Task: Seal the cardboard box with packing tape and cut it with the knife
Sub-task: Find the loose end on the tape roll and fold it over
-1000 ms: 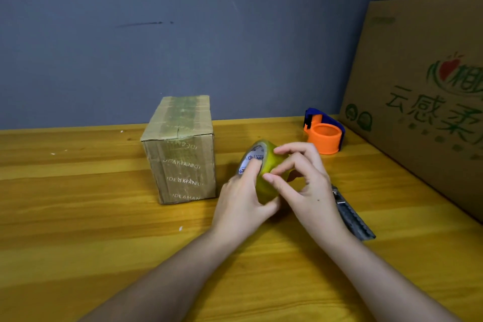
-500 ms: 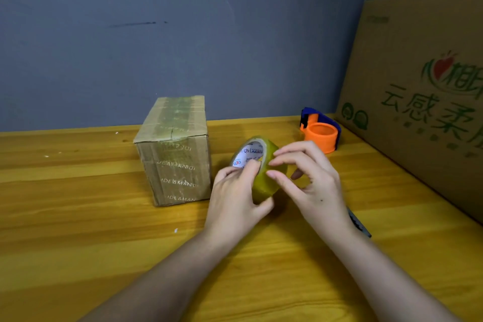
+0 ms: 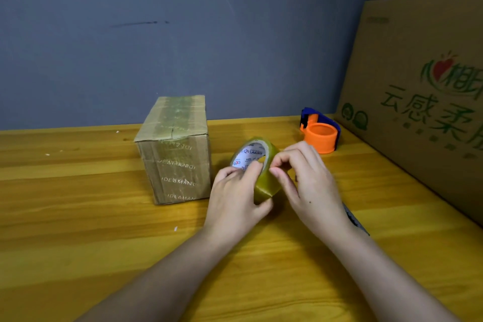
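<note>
A small cardboard box (image 3: 175, 154) stands on the wooden table, its top flaps closed and covered with old tape. Just right of it I hold a roll of yellowish clear packing tape (image 3: 264, 183) upright, a little above the table. My left hand (image 3: 235, 201) grips the roll from the near side, thumb on its rim. My right hand (image 3: 308, 183) rests its fingertips against the roll's outer face, picking at the tape. The knife (image 3: 355, 219), dark and flat, lies on the table under my right wrist, mostly hidden.
An orange and blue tape dispenser (image 3: 320, 133) sits at the back right of the table (image 3: 78, 243). Large printed cardboard cartons (image 3: 423, 91) stand along the right side. A grey wall rises behind the table.
Both hands have stayed on the roll while it was turned slightly, showing more of its white core. My right fingertips shifted across the roll's outer face. The box has not moved.
</note>
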Tool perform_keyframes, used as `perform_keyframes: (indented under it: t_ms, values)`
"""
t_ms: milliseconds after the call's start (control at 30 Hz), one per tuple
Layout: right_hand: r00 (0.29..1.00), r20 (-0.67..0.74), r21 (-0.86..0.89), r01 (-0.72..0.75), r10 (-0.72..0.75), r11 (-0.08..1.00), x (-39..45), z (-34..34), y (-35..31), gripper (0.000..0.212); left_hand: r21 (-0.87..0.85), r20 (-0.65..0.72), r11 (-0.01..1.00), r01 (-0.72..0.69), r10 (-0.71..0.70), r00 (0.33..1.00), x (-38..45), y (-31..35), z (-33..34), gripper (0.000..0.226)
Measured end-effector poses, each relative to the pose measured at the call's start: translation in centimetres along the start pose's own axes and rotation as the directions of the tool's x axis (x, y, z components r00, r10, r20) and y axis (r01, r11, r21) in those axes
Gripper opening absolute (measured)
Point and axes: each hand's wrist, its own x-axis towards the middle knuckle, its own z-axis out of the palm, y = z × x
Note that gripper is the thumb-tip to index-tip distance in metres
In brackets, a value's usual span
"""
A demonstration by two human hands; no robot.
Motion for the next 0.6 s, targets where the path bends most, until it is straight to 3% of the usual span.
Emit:
perform_keyframes:
  t_ms: [133, 233, 433, 600]
  values:
    - [0.996, 0.065, -0.035, 0.066, -0.064, 0.997, -0.11, 0.31, -0.49, 0.013, -0.089, -0.052, 0.993, 0.071, -0.076, 0.996, 0.04, 0.19, -0.39, 0.038]
    - [0.999, 0.007, 0.024, 0.044, -0.044, 0.999, -0.2, 0.2, -0.64, 0.01, -0.144, -0.052, 0.986, 0.08, -0.088, 0.995, -0.01, 0.39, -0.56, 0.041]
    - [0.995, -0.041, 0.197, -0.081, 0.091, 0.977, -0.45, 0.37, -0.17, 0.034, -0.217, -0.001, 0.971, 0.099, -0.101, 0.995, -0.2, 0.48, -0.43, 0.045]
    - [0.996, -0.068, 0.182, -0.048, 0.061, 0.982, -0.45, 0.37, -0.1, 0.018, -0.184, -0.057, 0.981, 0.055, -0.067, 0.996, -0.25, 0.55, -0.44, 0.04]
